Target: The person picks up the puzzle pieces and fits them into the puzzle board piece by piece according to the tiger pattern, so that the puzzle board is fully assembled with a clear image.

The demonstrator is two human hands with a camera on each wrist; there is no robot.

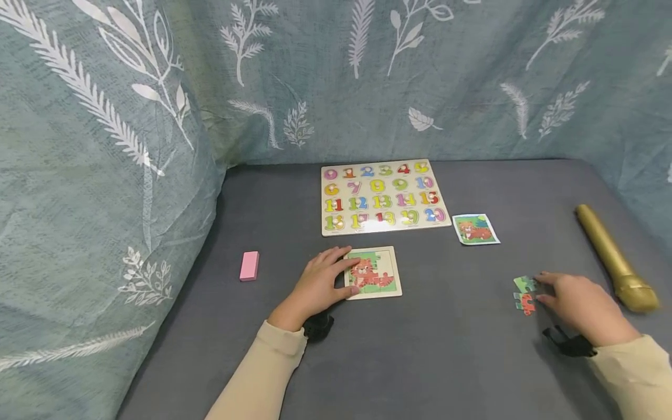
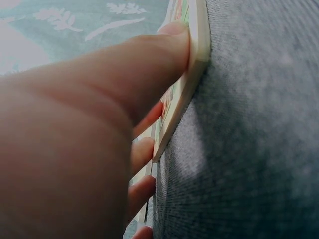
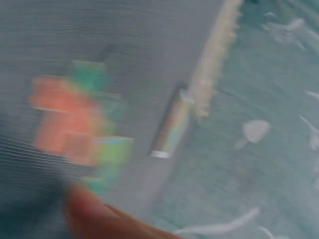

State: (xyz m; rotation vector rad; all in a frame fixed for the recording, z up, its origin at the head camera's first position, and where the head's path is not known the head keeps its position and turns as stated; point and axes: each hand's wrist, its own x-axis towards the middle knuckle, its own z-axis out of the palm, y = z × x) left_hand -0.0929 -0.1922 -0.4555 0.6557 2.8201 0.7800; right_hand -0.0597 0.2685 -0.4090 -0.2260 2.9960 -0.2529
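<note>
A square jigsaw puzzle tray [image 1: 389, 294] with a pale border lies on the grey table, its picture of an orange animal on green partly filled in. My left hand [image 1: 321, 279] rests on its left side, thumb on the surface near the front corner and fingers spread toward the far edge. At the right, my right hand [image 1: 585, 303] is beside two loose jigsaw pieces, one mostly green [image 1: 524, 284] and one orange and green [image 1: 527, 304]. Its index finger and thumb are apart, tips just right of the pieces. Blur softens the loose pieces in the right wrist view.
A number puzzle board [image 1: 367, 195] lies behind the tray. Right of it is a picture card [image 1: 476, 229] with an orange animal. A pink block [image 1: 249, 266] sits at the left, a gold microphone-shaped object [image 1: 614, 256] at the far right. Leaf-patterned cloth [image 1: 325, 76] hangs behind.
</note>
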